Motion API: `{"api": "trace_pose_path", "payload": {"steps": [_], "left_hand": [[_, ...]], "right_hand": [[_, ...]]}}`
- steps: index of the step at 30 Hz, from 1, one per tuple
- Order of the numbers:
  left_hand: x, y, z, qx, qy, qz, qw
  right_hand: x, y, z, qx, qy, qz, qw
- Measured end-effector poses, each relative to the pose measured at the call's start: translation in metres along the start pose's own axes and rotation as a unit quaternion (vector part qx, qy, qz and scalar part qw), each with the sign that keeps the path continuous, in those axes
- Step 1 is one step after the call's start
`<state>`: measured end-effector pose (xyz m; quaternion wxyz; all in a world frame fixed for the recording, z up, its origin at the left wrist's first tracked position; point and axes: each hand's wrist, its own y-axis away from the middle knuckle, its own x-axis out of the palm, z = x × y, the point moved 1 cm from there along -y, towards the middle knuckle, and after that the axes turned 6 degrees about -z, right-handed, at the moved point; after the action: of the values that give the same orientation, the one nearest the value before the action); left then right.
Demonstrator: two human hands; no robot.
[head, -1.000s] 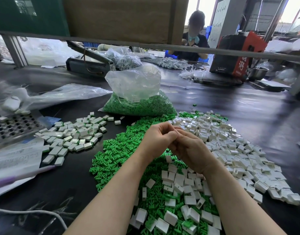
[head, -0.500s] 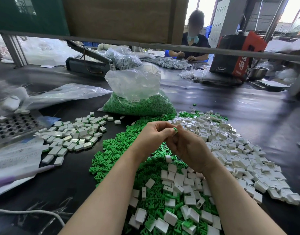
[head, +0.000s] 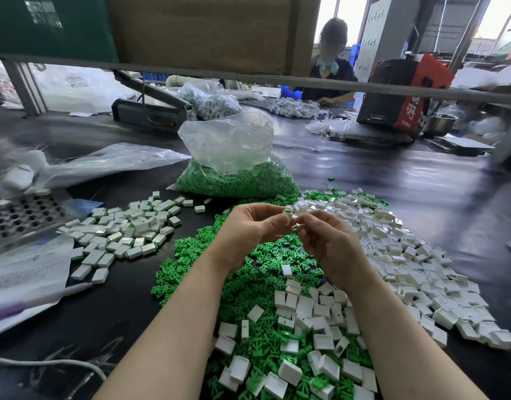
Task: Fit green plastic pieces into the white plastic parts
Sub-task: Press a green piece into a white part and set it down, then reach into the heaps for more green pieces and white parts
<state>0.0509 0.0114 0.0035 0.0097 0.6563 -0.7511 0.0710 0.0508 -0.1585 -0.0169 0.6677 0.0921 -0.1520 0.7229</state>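
Head camera view, looking down at a dark work table (head: 422,203). Two bare forearms reach forward from the bottom edge, and the hands meet just above the middle of the table.

The left hand (head: 248,229) has its fingers curled and pinches a small white part (head: 286,217) at the fingertips; a green piece (head: 287,211) shows at the top of that part. The right hand (head: 326,241) is just beside it, fingers curled in toward the same part, the fingertips of both hands nearly touching. Whether the right hand holds anything of its own cannot be told.

Under the hands lies a spread of loose green pieces (head: 190,269). Empty white parts (head: 407,255) are heaped to the right and also lie scattered on the green pieces near the bottom edge. To the left, apart from these, lies a pile of white parts with green edges showing (head: 127,232).

Beyond the hands stands an open clear plastic bag (head: 228,157) part full of green pieces. A metal tray with rows of holes (head: 23,215) lies at the far left, with printed paper (head: 26,269) below it. Across the table another person (head: 332,70) sits working, beside a black and red box (head: 401,93).
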Motion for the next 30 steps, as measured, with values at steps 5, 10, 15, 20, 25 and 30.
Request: {"api": "trace_pose_path", "payload": {"steps": [5,10,15,20,25,30], "left_hand": [[-0.016,-0.001,-0.007,0.019,-0.077,-0.05,0.996],[-0.064,-0.003,-0.012,0.039,-0.319,-0.243,0.915],[-0.109,0.009,-0.009,-0.018,-0.562,-0.388,0.731],[-0.125,0.014,-0.003,-0.12,-0.626,-0.413,0.65],[-0.122,0.012,-0.003,-0.132,-0.648,-0.406,0.631],[-0.098,0.003,-0.011,-0.022,-0.589,-0.386,0.71]], "right_hand": [[0.002,0.001,0.0,-0.04,0.091,-0.022,0.995],[0.006,0.001,0.002,-0.085,0.244,-0.07,0.964],[0.002,-0.003,0.001,-0.149,0.437,-0.128,0.878],[-0.004,-0.005,0.001,-0.149,0.586,-0.162,0.78],[-0.006,-0.001,0.001,-0.148,0.705,-0.187,0.668],[-0.007,0.0,0.0,-0.066,0.737,-0.194,0.644]]}}
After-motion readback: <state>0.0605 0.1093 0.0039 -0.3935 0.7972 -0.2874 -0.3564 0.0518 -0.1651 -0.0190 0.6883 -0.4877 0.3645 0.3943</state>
